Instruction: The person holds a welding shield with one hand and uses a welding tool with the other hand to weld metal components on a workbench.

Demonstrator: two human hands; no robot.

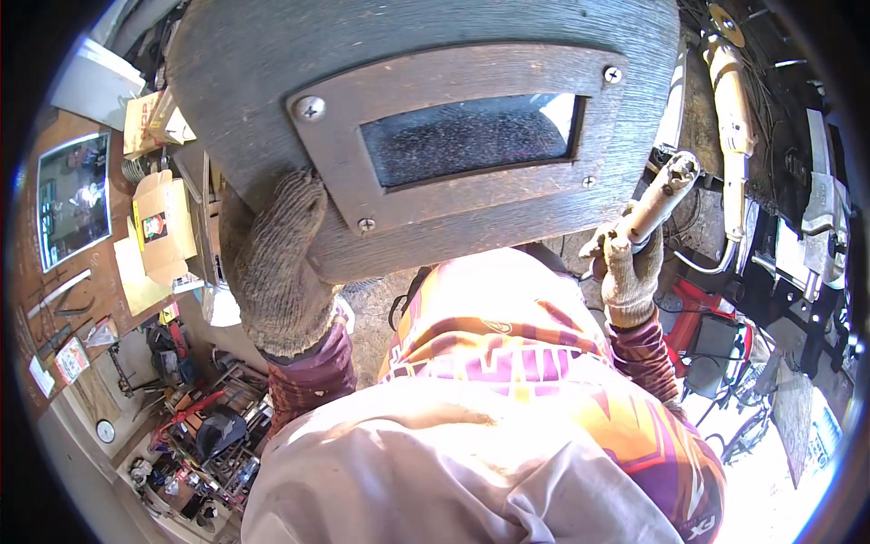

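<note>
A grey welding shield [435,227] with a dark rectangular window [471,136] in a screwed-on frame fills the top of the view. My left hand [281,263], in a grey-brown knitted glove, grips its lower left edge; some fingers are hidden behind it. On the right, my right hand [632,281], in a similar glove, is closed around a welding electrode holder [664,195]. This is a worn tan cylinder pointing up and right, its end burnt. No rod shows in its end. The holder is near the shield's lower right corner.
An angle grinder [728,91] lies at the upper right. Red equipment [689,313] with cables stands below it. To the left is a brown table [109,213] with a framed glass panel [74,201] and an open cardboard box [166,231]. Tools and scrap [213,435] crowd the lower left.
</note>
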